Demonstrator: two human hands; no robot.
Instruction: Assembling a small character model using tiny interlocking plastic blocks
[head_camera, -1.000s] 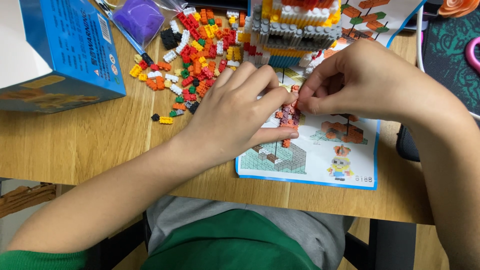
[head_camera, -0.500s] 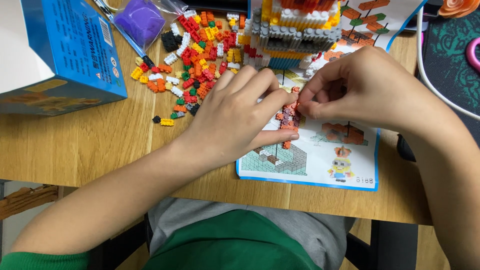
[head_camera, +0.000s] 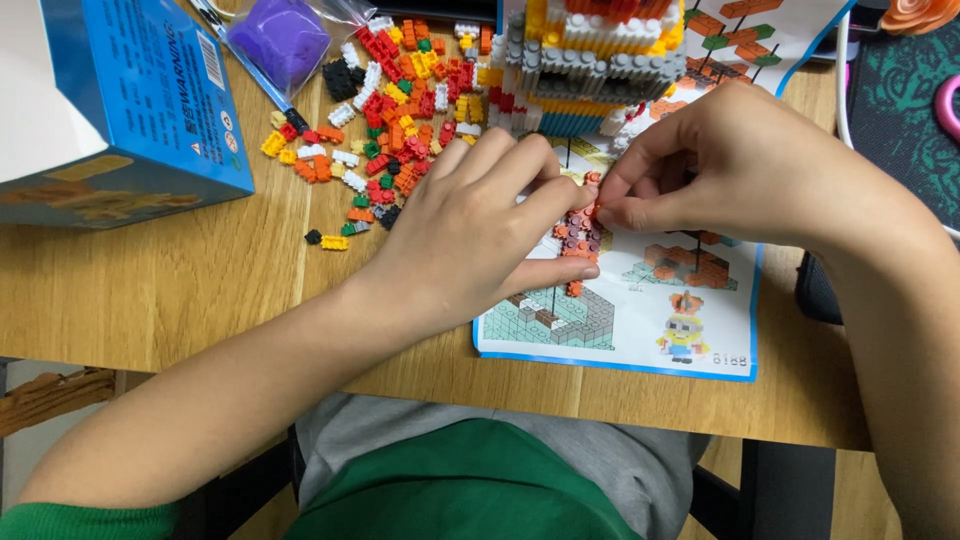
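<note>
Small orange brick cluster (head_camera: 578, 236) on the instruction sheet (head_camera: 690, 300), pinched between both hands. Left hand (head_camera: 470, 235) lying over it, fingers closed on its near side; right hand (head_camera: 730, 165) with fingertips pressed shut on its top edge. Behind: one multicoloured brick model (head_camera: 590, 60), one loose brick pile (head_camera: 400, 110), one purple bag (head_camera: 280, 40), one blue box (head_camera: 130, 110), all on the wooden counter (head_camera: 200, 290).
</note>
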